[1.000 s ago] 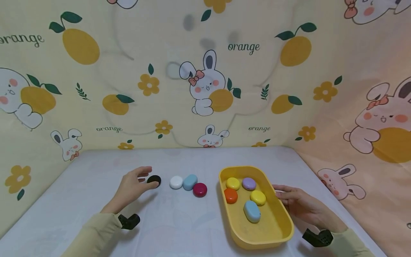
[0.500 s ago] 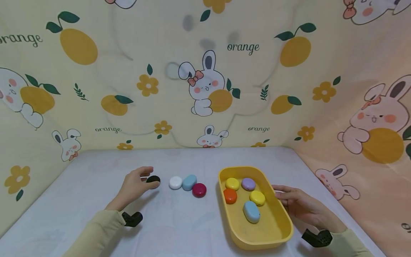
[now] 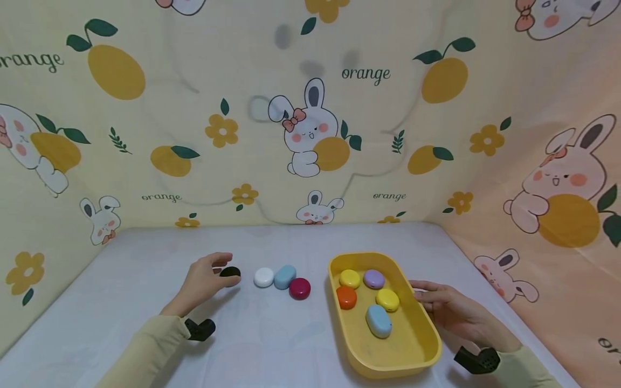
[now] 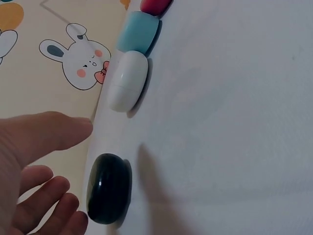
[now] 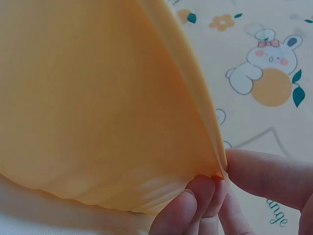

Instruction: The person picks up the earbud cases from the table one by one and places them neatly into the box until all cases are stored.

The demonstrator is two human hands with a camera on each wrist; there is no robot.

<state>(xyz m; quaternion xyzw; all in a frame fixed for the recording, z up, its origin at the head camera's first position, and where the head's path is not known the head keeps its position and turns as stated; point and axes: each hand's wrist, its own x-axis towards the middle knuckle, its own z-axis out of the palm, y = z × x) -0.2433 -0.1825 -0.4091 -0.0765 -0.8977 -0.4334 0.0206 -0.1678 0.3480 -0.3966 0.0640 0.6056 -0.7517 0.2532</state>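
Note:
My left hand (image 3: 200, 281) is around a glossy black rounded piece (image 3: 230, 276) on the table. In the left wrist view its thumb (image 4: 58, 132) is apart from the black piece and the fingers lie beside it; whether a fingertip touches is unclear. To its right sit a white piece (image 3: 264, 277), a light blue oblong piece (image 3: 285, 277) and a dark red round piece (image 3: 299, 289), close together. With thumb and fingertips, my right hand (image 3: 458, 310) pinches the right edge of a yellow tray (image 3: 421, 350); the right wrist view shows the thumb on the rim.
Inside the tray lie two yellow pieces (image 3: 387, 299), a purple one (image 3: 374, 278), an orange-red one (image 3: 346, 297) and a light blue oblong one (image 3: 378, 321). A white cloth (image 3: 271, 345) covers the table. Printed fabric (image 3: 204, 70) hangs behind and at both sides.
Both hands, the tray and the pieces hold nearly the same places. The head view has shifted slightly.

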